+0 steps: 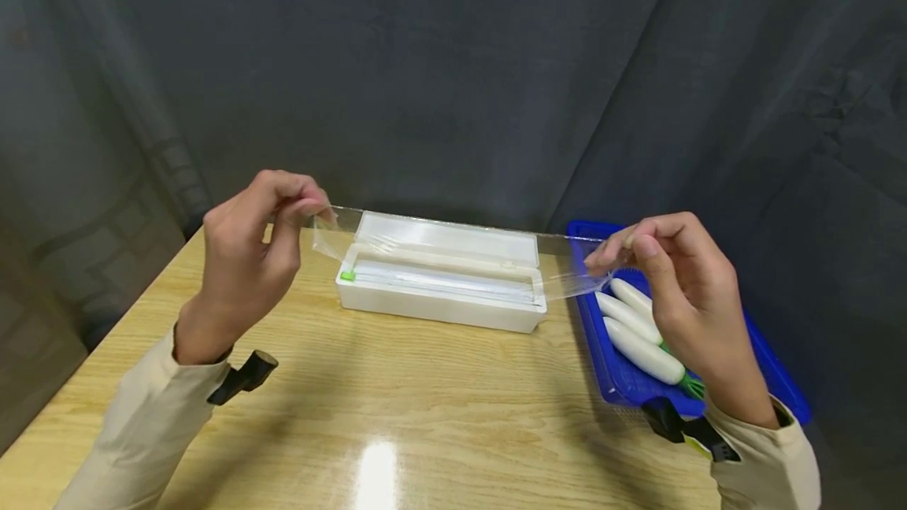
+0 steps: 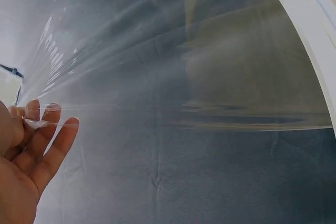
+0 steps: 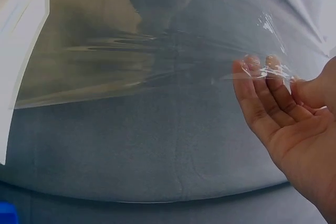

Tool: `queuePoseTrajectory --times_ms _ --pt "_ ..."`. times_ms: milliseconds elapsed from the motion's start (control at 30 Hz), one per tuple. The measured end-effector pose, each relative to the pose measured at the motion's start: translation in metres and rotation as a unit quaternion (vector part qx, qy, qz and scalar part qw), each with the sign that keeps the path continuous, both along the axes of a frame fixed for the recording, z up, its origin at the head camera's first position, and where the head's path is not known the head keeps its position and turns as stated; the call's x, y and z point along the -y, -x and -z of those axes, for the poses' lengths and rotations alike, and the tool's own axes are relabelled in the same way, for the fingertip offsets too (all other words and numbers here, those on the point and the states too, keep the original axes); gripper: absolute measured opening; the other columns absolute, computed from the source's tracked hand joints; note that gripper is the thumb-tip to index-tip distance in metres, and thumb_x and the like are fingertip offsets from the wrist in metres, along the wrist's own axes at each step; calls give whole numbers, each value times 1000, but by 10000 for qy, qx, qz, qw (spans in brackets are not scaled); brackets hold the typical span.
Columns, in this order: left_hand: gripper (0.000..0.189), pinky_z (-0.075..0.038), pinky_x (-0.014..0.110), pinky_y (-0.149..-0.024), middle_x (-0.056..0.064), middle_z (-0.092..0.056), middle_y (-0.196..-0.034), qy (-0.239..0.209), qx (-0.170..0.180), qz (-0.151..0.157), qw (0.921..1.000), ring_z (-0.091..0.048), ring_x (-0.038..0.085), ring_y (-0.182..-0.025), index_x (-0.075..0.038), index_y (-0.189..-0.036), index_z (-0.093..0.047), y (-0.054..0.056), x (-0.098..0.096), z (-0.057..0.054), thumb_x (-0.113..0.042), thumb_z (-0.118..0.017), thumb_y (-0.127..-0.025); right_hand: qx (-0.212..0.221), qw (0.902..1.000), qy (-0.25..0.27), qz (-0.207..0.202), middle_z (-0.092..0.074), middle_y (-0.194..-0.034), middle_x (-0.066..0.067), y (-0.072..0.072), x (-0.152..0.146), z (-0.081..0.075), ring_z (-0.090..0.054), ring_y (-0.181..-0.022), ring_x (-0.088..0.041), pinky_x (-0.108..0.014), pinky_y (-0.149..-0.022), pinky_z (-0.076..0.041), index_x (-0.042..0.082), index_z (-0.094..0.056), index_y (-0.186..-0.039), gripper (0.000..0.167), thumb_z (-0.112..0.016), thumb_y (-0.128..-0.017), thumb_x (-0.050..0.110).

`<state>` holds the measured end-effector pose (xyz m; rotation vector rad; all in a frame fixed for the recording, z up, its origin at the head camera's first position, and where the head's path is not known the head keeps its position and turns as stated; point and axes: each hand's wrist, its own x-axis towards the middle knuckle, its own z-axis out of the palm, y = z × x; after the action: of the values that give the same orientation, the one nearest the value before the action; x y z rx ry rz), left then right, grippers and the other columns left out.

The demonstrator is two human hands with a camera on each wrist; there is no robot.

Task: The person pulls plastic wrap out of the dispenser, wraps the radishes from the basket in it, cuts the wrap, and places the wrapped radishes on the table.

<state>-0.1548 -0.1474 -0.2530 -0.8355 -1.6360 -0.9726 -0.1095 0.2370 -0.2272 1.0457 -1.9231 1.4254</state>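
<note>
A sheet of clear plastic wrap (image 1: pixel 453 228) stretches taut between both hands, above a white wrap dispenser box (image 1: pixel 439 307). My left hand (image 1: pixel 255 246) pinches one corner between thumb and fingers; the left wrist view shows creases fanning out from that hand (image 2: pixel 39 150). At the other corner my right hand (image 1: pixel 690 282) pinches the film, and in the right wrist view the hand (image 3: pixel 289 103) has its other fingers spread behind the film. The dispenser's lid (image 1: pixel 453 238) stands raised at the back. A green slider (image 1: pixel 347 275) sits at the left end of its front edge.
On the right a blue basket (image 1: pixel 598 364) holds several white radishes with green tops, among them a front radish (image 1: pixel 641 351); my right hand and forearm partly cover it. Beneath everything is a wooden table (image 1: pixel 425 392), with a dark curtain (image 1: pixel 425 77) behind.
</note>
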Motion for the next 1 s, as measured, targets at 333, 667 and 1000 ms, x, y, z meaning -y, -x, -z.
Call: queuePoseTrajectory --times_ms 333,667,1000 --pt "44 -49 10 -74 12 -68 -77 15 193 477 9987 -62 2 -74 10 -89 -62 -7 4 0 -31 -61 -104 90 9963 155 -836 -72 -94 -16 2 -6 3 -74 -88 -22 -24 -83 -59 -23 -48 -101 11 -40 -105 -17" --pt "45 -50 11 -77 16 -67 -75 -296 20 503 9983 -63 1 -78 11 -87 -63 -9 2 -3 -31 -64 -103 -3 9959 288 -855 -71 -96 -16 0 -5 2 -74 -89 -22 -24 -85 -59 -23 -50 -102 12 -42 -106 -14" --pt "38 -52 14 -73 14 -64 -74 -81 558 1794 9822 -63 5 -73 15 -89 -59 -15 10 0 -20 -65 -102 475 9878 266 -1461 -68 -94 -16 -5 -8 7 -70 -84 -23 -27 -81 -60 -20 -49 -101 14 -36 -105 -19"
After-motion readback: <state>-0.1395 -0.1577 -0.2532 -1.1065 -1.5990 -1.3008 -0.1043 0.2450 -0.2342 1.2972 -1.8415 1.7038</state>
